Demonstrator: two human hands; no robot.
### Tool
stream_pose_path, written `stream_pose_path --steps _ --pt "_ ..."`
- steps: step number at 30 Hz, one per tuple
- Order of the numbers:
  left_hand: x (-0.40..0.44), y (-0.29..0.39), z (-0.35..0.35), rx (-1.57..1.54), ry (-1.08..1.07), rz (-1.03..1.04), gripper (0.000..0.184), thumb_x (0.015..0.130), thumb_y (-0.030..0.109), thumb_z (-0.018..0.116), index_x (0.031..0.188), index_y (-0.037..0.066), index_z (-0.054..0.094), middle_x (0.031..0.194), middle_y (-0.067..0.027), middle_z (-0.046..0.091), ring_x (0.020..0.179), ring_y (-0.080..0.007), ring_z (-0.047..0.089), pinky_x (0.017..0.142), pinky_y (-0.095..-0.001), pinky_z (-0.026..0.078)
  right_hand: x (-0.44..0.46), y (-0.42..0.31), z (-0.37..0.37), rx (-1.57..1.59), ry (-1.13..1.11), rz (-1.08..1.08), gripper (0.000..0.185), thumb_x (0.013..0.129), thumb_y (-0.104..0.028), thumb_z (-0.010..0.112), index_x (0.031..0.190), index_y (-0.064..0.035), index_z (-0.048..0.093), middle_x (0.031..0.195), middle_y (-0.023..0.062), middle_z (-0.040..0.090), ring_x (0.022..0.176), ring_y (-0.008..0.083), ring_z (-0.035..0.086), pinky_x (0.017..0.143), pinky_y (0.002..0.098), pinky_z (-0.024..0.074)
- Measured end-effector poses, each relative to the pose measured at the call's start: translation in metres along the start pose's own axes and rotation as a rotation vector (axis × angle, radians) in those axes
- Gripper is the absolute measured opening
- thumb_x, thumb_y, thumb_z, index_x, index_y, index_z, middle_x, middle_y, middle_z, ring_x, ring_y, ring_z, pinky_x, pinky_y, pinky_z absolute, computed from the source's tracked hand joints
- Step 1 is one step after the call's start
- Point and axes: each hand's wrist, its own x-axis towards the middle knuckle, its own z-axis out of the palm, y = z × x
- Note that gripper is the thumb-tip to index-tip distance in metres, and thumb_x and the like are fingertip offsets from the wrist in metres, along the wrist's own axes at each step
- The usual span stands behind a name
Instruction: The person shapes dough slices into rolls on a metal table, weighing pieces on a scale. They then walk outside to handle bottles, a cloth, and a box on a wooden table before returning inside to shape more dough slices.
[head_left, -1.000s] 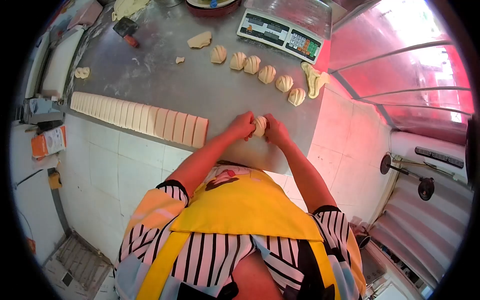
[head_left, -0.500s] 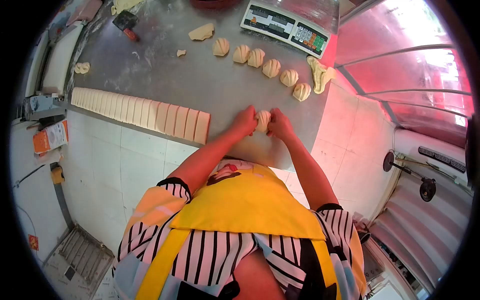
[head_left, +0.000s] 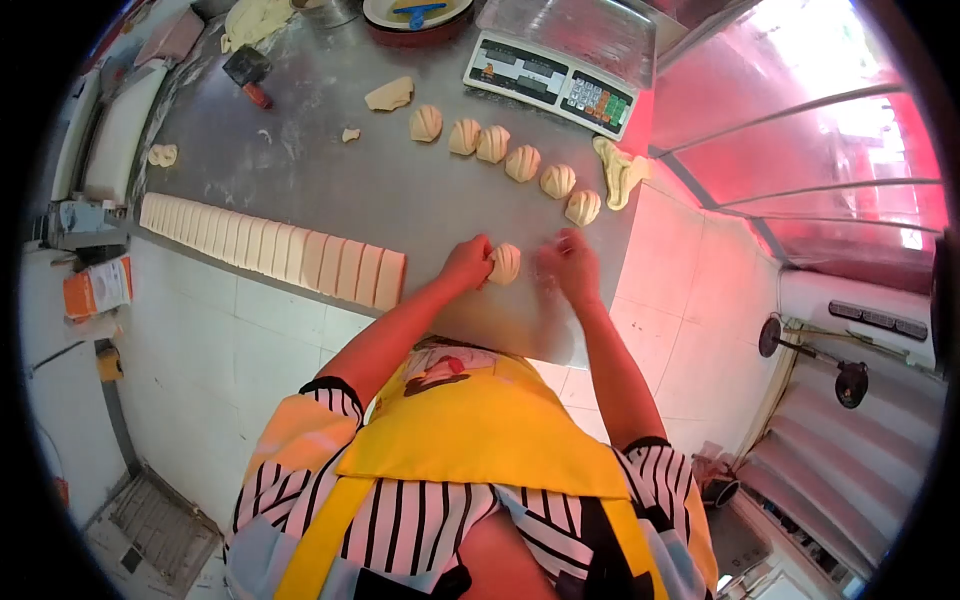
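1. The left hand [head_left: 468, 262] grasps the shaped dough piece [head_left: 506, 264] at its nine o'clock side; the piece rests on the metal desk [head_left: 330, 175].
2. The right hand [head_left: 572, 265] is at three o'clock, apart from the piece and blurred — I cannot tell whether its fingers are clenched or loose.
3. Pinching too hard could flatten the folds; a tug toward six o'clock, where the desk's edge is near, could send the piece over.
4. The sliced dough strip [head_left: 275, 245] lies along that edge at nine o'clock, so a swinging left forearm might knock slices off.
5. In the dough row [head_left: 522, 163], from eleven to two o'clock, two neighbours seem to touch — they could stick.
6. The red basin [head_left: 424, 38], between eleven and twelve, bears a pale dish [head_left: 378, 17] with a blue-handled tool [head_left: 420, 14]. The metal pot [head_left: 325, 12] at eleven is cut off; its contents are unclear.
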Motion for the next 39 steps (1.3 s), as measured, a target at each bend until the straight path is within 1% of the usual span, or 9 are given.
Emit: stream_pose_path --steps 2,4,14,17,23,26,29,32,39 --pt "-0.002 0.002 0.003 -0.126 -0.026 -0.032 0.01 0.079 0.006 0.055 0.086 0.003 0.05 0.063 -0.0082 0.058 0.048 -0.0181 0.056 0.044 -0.0324 0.043 0.012 -0.007 -0.032 -0.198 0.411 -0.313 0.057 0.06 -0.019 0.077 0.111 -0.0117 0.051 0.104 0.0113 0.057 0.095 0.0323 0.054 0.077 0.0403 0.0464" --pt "0.006 0.021 0.01 -0.177 -0.075 0.039 0.01 0.08 0.006 0.055 0.088 0.002 0.05 0.063 -0.0079 0.058 0.046 -0.016 0.055 0.042 -0.0309 0.042 0.037 -0.004 -0.033 -0.393 0.459 -0.411 0.056 0.059 -0.015 0.077 0.11 -0.0122 0.052 0.11 0.0108 0.053 0.099 0.0337 0.051 0.081 0.039 0.0455" --pt "0.042 0.043 0.045 -0.059 -0.092 0.032 0.016 0.081 0.006 0.055 0.095 -0.001 0.05 0.068 -0.0109 0.06 0.048 -0.0185 0.059 0.044 -0.0324 0.047 0.113 0.018 -0.035 -0.642 0.23 -0.456 0.061 0.058 -0.014 0.074 0.114 -0.017 0.051 0.117 0.0061 0.049 0.11 0.0291 0.045 0.089 0.0461 0.0407" --pt "0.045 0.042 0.047 -0.069 -0.088 0.025 0.015 0.081 0.013 0.056 0.09 0.001 0.052 0.067 -0.0113 0.062 0.047 -0.0209 0.06 0.045 -0.0338 0.048 0.086 -0.039 -0.044 -0.642 0.378 -0.6 0.062 0.058 -0.021 0.075 0.115 -0.0182 0.05 0.117 0.0051 0.049 0.112 0.0281 0.044 0.095 0.0492 0.034" --pt "0.049 0.038 0.045 -0.078 -0.13 0.004 0.014 0.08 0.012 0.055 0.089 0.001 0.053 0.068 -0.0109 0.062 0.047 -0.0192 0.06 0.044 -0.0339 0.047 0.125 -0.026 -0.023 -0.786 0.053 -0.543 0.071 0.061 -0.029 0.075 0.125 -0.0199 0.045 0.124 0.0048 0.049 0.121 0.0231 0.039 0.101 0.0512 0.0245" --pt "0.044 0.062 0.05 -0.178 -0.176 0.05 0.015 0.081 0.011 0.055 0.088 -0.002 0.053 0.071 -0.0147 0.062 0.051 -0.0244 0.06 0.045 -0.0356 0.048 0.1 -0.034 -0.06 -0.545 0.257 -0.496 0.071 0.063 -0.03 0.074 0.126 -0.0171 0.045 0.123 0.0059 0.05 0.118 0.0234 0.042 0.101 0.05 0.0241" --pt "0.075 0.057 0.086 0.175 0.146 0.382 0.019 0.08 0.017 0.057 0.086 -0.001 0.054 0.073 -0.0198 0.062 0.054 -0.0328 0.06 0.05 -0.0391 0.048 0.078 0.01 -0.09 -0.373 0.261 -0.304 0.076 0.064 -0.027 0.076 0.13 -0.0132 0.041 0.13 0.0089 0.045 0.117 0.0298 0.043 0.099 0.0466 0.0301" --pt "0.093 0.06 0.102 0.22 0.235 0.302 0.022 0.079 0.02 0.059 0.082 -0.001 0.055 0.077 -0.0237 0.061 0.062 -0.0385 0.06 0.056 -0.0409 0.049 0.036 0.029 -0.084 -0.299 0.124 -0.267 0.078 0.063 -0.021 0.077 0.131 -0.0119 0.039 0.131 0.0119 0.043 0.117 0.0337 0.042 0.096 0.0457 0.035" --pt "0.052 0.086 0.036 -0.041 -0.123 -0.028 0.039 0.081 0.015 0.06 0.116 0.0 0.051 0.079 -0.0123 0.063 0.064 -0.0182 0.063 0.054 -0.0309 0.051 0.03 0.06 -0.024 -0.194 0.181 -0.409 0.076 0.062 -0.017 0.077 0.129 -0.0106 0.041 0.131 0.0165 0.04 0.115 0.0368 0.043 0.092 0.0449 0.039"
